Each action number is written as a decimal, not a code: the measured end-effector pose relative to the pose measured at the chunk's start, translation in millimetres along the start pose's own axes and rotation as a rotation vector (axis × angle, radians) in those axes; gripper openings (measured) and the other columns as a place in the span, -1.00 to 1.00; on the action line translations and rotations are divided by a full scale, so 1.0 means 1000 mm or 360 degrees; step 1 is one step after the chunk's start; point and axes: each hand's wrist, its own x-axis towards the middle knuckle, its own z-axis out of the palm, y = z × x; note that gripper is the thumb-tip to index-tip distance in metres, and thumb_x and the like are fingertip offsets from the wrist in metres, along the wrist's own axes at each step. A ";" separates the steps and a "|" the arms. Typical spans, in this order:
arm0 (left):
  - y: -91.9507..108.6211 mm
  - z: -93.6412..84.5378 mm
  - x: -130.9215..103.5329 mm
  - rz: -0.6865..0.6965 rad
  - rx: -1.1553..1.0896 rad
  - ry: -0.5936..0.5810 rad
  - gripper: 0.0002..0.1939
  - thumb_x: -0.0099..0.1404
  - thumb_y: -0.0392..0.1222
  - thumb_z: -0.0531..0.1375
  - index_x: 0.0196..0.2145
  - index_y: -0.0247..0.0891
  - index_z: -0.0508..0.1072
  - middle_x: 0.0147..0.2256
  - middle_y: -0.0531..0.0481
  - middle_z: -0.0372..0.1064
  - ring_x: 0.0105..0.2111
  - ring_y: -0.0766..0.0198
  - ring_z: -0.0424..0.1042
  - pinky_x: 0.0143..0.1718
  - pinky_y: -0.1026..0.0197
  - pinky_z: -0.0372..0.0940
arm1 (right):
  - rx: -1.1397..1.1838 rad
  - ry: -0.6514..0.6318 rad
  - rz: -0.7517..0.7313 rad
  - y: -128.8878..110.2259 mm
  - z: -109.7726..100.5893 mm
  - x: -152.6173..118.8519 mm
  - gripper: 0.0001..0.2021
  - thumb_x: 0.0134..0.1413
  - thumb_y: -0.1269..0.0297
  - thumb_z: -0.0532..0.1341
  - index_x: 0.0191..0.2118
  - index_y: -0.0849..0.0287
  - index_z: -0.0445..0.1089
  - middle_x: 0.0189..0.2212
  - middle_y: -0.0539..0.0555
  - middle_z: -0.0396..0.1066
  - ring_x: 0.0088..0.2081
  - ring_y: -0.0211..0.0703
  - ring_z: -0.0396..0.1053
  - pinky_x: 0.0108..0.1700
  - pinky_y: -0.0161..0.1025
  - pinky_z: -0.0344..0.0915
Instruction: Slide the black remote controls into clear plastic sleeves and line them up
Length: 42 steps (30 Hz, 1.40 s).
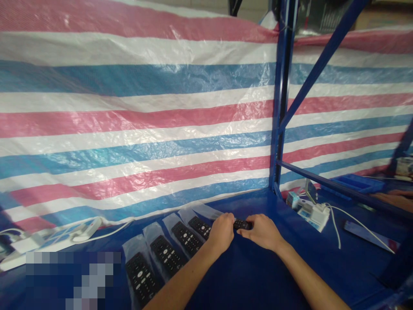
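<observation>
My left hand point(222, 231) and my right hand point(263, 231) are both closed on one black remote control point(241, 224), held low over the blue table point(251, 275) near its back edge. Only the middle of this remote shows between my fingers. To the left lies a row of several black remote controls in clear plastic bags point(167, 254), side by side, running toward me. The nearest bagged remote point(140, 279) is at the lower left.
A red, white and blue striped tarp point(135, 112) hangs as a wall behind the table. A blue metal rack post point(281, 94) stands at right. White power strips and cables point(84, 232) lie at left, a white adapter point(314, 213) and a dark phone point(368, 234) at right.
</observation>
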 end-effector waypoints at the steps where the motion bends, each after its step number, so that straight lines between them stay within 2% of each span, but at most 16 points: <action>1: 0.001 0.001 0.000 -0.0012 -0.0019 0.0023 -0.74 0.32 -0.41 -0.08 -0.32 -0.29 0.39 -0.31 -0.12 0.41 -0.28 0.20 0.39 -0.24 0.22 0.18 | 0.0032 0.0018 -0.0004 0.000 0.002 0.001 -0.73 -0.11 0.03 0.23 -0.50 0.14 0.47 -0.52 0.05 0.45 -0.47 -0.18 0.34 -0.49 -0.32 -0.01; 4: -0.001 0.000 0.000 -0.0080 -0.0077 0.0095 -0.75 0.31 -0.41 -0.07 -0.34 -0.28 0.39 -0.32 -0.10 0.41 -0.28 0.20 0.38 -0.24 0.22 0.18 | 0.0212 -0.0044 -0.0131 0.008 0.005 0.003 -0.68 -0.08 -0.02 0.22 -0.51 0.17 0.44 -0.55 0.01 0.39 -0.49 -0.23 0.27 -0.48 -0.34 0.00; 8: -0.003 -0.001 -0.002 -0.0099 -0.0146 0.0132 -0.75 0.31 -0.39 -0.06 -0.35 -0.28 0.39 -0.32 -0.09 0.42 -0.28 0.21 0.39 -0.22 0.22 0.20 | 0.0575 -0.0341 -0.0365 0.025 0.002 0.005 -0.63 0.00 -0.04 0.17 -0.40 0.22 0.46 -0.56 -0.04 0.33 -0.49 -0.26 0.21 -0.45 -0.34 0.05; 12: -0.003 0.001 -0.004 -0.0072 -0.0226 0.0150 -0.77 0.29 -0.39 -0.04 -0.34 -0.28 0.40 -0.30 -0.09 0.44 -0.27 0.22 0.39 -0.20 0.22 0.22 | 0.0788 -0.0523 -0.0385 0.034 0.000 0.008 -0.59 0.04 -0.06 0.13 -0.28 0.21 0.46 -0.46 0.00 0.39 -0.46 -0.22 0.23 -0.41 -0.32 0.12; 16: 0.001 0.003 -0.007 0.0003 -0.0265 0.0146 -0.76 0.29 -0.37 -0.04 -0.34 -0.28 0.41 -0.32 -0.08 0.43 -0.29 0.21 0.39 -0.22 0.22 0.24 | 0.0715 -0.0425 -0.0316 0.028 0.003 0.007 -0.61 0.00 -0.04 0.15 -0.27 0.19 0.47 -0.49 0.01 0.38 -0.46 -0.19 0.26 -0.40 -0.30 0.16; 22: 0.015 0.004 -0.013 0.0115 -0.0314 0.0107 -0.76 0.30 -0.34 -0.06 -0.31 -0.28 0.40 -0.32 -0.09 0.42 -0.30 0.21 0.39 -0.22 0.20 0.26 | 0.0516 -0.0212 -0.0296 0.021 0.013 0.009 -0.69 0.02 0.04 0.11 -0.50 0.18 0.37 -0.59 -0.02 0.33 -0.48 -0.21 0.25 -0.43 -0.32 0.13; 27: 0.032 0.009 -0.021 0.0274 -0.0299 0.0123 -0.74 0.34 -0.34 -0.10 -0.26 -0.29 0.37 -0.27 -0.11 0.41 -0.26 0.21 0.38 -0.18 0.18 0.27 | 0.0158 -0.0121 -0.0218 0.015 0.018 0.010 -0.85 -0.06 0.39 0.08 -0.59 0.16 0.25 -0.58 -0.01 0.38 -0.47 -0.21 0.31 -0.45 -0.35 0.02; 30: 0.039 0.019 -0.027 0.0305 -0.0164 0.0085 -0.74 0.34 -0.38 -0.12 -0.21 -0.32 0.35 -0.24 -0.14 0.39 -0.21 0.18 0.38 -0.14 0.16 0.28 | -0.0074 -0.0086 -0.0151 0.009 0.018 0.008 -0.86 -0.12 0.49 0.08 -0.59 0.15 0.24 -0.55 0.01 0.40 -0.43 -0.19 0.33 -0.46 -0.34 -0.06; 33: 0.040 0.023 -0.037 0.0314 -0.0096 0.0027 -0.74 0.34 -0.39 -0.11 -0.15 -0.32 0.32 -0.18 -0.13 0.38 -0.16 0.17 0.37 -0.11 0.15 0.29 | -0.0130 -0.0145 -0.0121 0.011 0.013 0.007 -0.91 -0.15 0.47 0.11 -0.55 0.15 0.29 -0.55 -0.01 0.38 -0.45 -0.21 0.30 -0.46 -0.34 -0.05; 35: 0.038 0.019 -0.048 0.0295 -0.0096 0.0030 -0.75 0.36 -0.33 -0.09 -0.11 -0.30 0.31 -0.16 -0.11 0.38 -0.14 0.16 0.36 -0.11 0.14 0.30 | 0.0014 -0.0261 -0.0169 0.017 0.006 0.006 -0.96 -0.17 0.40 0.16 -0.49 0.16 0.34 -0.53 -0.02 0.38 -0.44 -0.22 0.29 -0.43 -0.35 0.03; 38: 0.028 0.007 -0.071 0.0201 -0.0072 0.0066 -0.76 0.36 -0.24 -0.06 -0.06 -0.24 0.29 -0.17 -0.08 0.39 -0.15 0.14 0.37 -0.12 0.12 0.31 | 0.0386 -0.0441 -0.0283 0.027 -0.008 0.003 -0.77 -0.17 0.31 0.18 -0.29 0.17 0.41 -0.38 0.01 0.41 -0.36 -0.20 0.32 -0.34 -0.33 0.18; 40: 0.019 0.004 -0.087 0.0158 -0.0044 0.0053 -0.77 0.35 -0.23 -0.04 -0.08 -0.22 0.30 -0.19 -0.06 0.40 -0.17 0.14 0.39 -0.14 0.12 0.31 | 0.0520 -0.0413 -0.0290 0.028 -0.013 0.003 -0.70 -0.10 0.26 0.15 -0.18 0.18 0.40 -0.30 0.05 0.42 -0.32 -0.17 0.34 -0.29 -0.30 0.23; 42: 0.009 0.009 -0.102 0.0184 -0.0015 0.0018 -0.83 0.33 -0.24 0.00 -0.16 -0.20 0.33 -0.22 -0.03 0.41 -0.20 0.17 0.41 -0.20 0.17 0.31 | 0.0435 -0.0255 -0.0234 0.022 -0.010 0.004 -0.70 0.00 0.17 0.10 -0.18 0.19 0.40 -0.30 0.08 0.42 -0.30 -0.15 0.35 -0.26 -0.26 0.24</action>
